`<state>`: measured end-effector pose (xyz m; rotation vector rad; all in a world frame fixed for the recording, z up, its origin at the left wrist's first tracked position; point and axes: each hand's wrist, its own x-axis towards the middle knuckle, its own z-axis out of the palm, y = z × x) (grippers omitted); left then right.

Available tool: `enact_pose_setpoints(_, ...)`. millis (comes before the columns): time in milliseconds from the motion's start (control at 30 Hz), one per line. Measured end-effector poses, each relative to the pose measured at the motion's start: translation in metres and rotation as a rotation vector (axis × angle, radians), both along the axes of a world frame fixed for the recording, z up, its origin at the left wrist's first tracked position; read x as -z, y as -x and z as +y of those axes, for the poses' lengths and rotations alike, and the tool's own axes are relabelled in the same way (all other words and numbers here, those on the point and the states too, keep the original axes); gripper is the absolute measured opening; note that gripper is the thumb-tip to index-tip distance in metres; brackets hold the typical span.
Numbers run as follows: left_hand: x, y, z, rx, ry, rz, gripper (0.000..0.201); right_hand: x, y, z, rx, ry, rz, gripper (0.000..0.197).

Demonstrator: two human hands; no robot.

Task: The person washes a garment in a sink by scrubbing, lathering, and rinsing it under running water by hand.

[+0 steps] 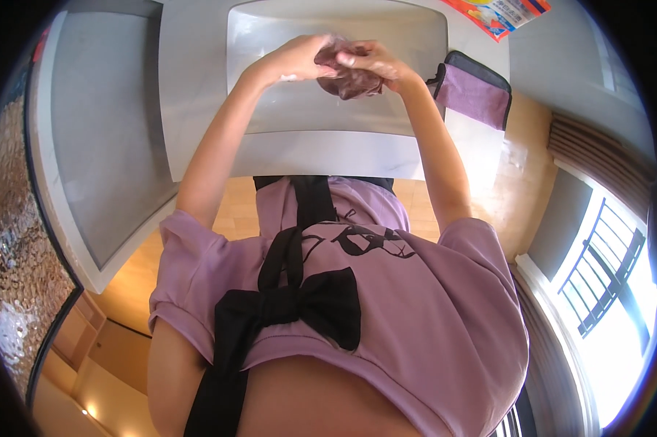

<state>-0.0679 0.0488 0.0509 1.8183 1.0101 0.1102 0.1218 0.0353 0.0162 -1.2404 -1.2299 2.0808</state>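
Right now both hands are closed on one crumpled, wet-looking brownish-mauve cloth (349, 71), which is held in the air over the white rectangular ceramic sink basin (270, 116): the left hand (293, 60) grips its left end and the right hand (372, 60) its right end, fingers wrapped tight. In my judgement the main risk is that water runs from the cloth down the forearms, because the hands are raised, and then drips past the white counter edge (328, 156) to the pale wooden floor (135, 273). The cloth may also slip from wet fingers, but it should only fall into the basin below. Just beside the right forearm, a purple pouch with black trim (475, 95) lies on the counter and could catch splashes. An orange-red printed packet (499, 14) lies farther back, well apart. Nothing stands between the hands and the basin.
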Motion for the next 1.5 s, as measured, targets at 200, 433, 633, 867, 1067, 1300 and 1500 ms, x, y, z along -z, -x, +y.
enact_pose_setpoints(200,0.003,0.015,-0.025,-0.252,0.34,0.039,0.041,0.002,-0.011,0.002,0.552,0.054,0.298,0.031)
enact_pose_setpoints(433,0.032,-0.002,-0.038,-0.92,0.593,-0.923,0.051,0.001,-0.005,0.001,0.865,-0.219,0.246,0.028)
enact_pose_setpoints(633,0.109,0.014,-0.033,-0.89,0.909,-1.495,0.033,-0.039,0.074,-0.04,0.385,-1.139,-0.206,0.017)
enact_pose_setpoints(867,0.032,-0.039,-0.051,-1.193,0.758,-0.985,0.02,-0.019,0.079,-0.014,0.607,-0.439,-0.426,0.024)
enact_pose_setpoints(1067,0.054,-0.036,-0.038,-1.25,0.845,-1.065,0.024,0.002,0.083,-0.007,0.645,-0.65,-0.68,0.024)
enact_pose_setpoints(1300,0.041,-0.023,-0.025,-1.04,0.89,-1.126,0.02,-0.008,0.087,-0.011,0.691,-1.014,-0.653,0.02)
enact_pose_setpoints(1500,0.07,-0.018,-0.012,-0.681,1.044,-1.46,0.023,-0.018,0.095,-0.021,0.732,-1.22,-0.596,0.016)
